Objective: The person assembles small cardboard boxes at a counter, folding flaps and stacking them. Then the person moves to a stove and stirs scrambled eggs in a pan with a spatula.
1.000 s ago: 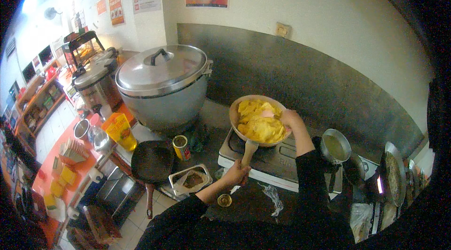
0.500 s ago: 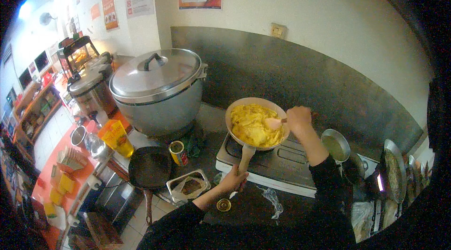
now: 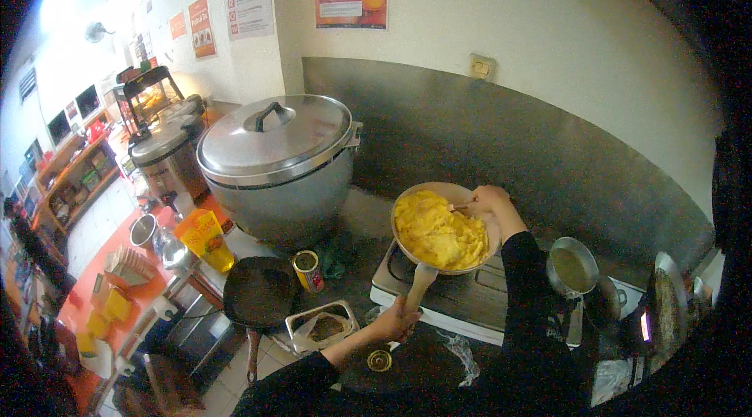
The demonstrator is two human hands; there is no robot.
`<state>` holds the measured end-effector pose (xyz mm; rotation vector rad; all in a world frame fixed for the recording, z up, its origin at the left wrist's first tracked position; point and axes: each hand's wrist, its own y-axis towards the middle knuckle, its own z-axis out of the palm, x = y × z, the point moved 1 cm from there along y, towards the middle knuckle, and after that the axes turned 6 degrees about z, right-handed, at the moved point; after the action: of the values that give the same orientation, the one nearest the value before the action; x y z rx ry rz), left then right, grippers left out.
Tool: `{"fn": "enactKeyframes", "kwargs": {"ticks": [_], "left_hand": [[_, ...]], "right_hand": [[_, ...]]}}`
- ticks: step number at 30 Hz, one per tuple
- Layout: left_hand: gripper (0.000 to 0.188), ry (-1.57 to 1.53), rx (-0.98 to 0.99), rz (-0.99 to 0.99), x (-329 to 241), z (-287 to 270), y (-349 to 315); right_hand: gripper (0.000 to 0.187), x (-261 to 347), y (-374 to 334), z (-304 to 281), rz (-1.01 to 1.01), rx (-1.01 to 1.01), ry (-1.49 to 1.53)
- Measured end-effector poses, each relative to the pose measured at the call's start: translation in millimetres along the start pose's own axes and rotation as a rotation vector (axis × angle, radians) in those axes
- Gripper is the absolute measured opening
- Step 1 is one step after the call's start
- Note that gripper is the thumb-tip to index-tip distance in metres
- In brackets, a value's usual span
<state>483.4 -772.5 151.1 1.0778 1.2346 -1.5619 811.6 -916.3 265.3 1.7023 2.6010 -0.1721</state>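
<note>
- From where I stand, the left hand [image 3: 395,320] is wrapped around the handle [image 3: 420,290] of a round, pale frying pan [image 3: 493,230].
- The right hand [image 3: 491,200] is closed on a slim utensil [image 3: 463,205], reaching over the pan's far right side; the utensil's tip is hidden in the food.
- In the pan sits a thick, folded heap of soft yellow food [image 3: 439,229], filling most of it and leaving pale wall bare at the right.
- The pan is over the left part of a white-fronted stove [image 3: 456,322]; I can't tell whether its base touches the burner.
- Just in front of the stove, on the dark worktop [image 3: 423,370], lie a round gold lid [image 3: 379,360] and some crumpled clear plastic [image 3: 468,358].
- To the left I see an open can [image 3: 309,272], a dark square pan [image 3: 262,291] and a metal tray [image 3: 341,306] with brown contents.
- Behind those stands a huge grey pot [image 3: 282,201] with its lid on, near a yellow-orange pouch [image 3: 205,238].
- Right of the stove, a saucepan [image 3: 594,259] holds liquid.
</note>
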Motion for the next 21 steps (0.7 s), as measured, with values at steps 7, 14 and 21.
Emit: {"fn": "enactKeyframes", "kwargs": {"ticks": [7,14,21], "left_hand": [[0.046,0.179,-0.083,0.237,11,5,1],[0.048,0.008,-0.052,0.084,2,2,-9],[0.046,0.021,-0.059,0.081,-7,6,-10]], "right_hand": [[0.032,-5,-37,-14,-0.198,-0.136,0.03],[0.024,27,-143,-24,-0.384,-0.405,-0.154],[0.017,34,-219,-64,-0.132,-0.533,-0.333]]}}
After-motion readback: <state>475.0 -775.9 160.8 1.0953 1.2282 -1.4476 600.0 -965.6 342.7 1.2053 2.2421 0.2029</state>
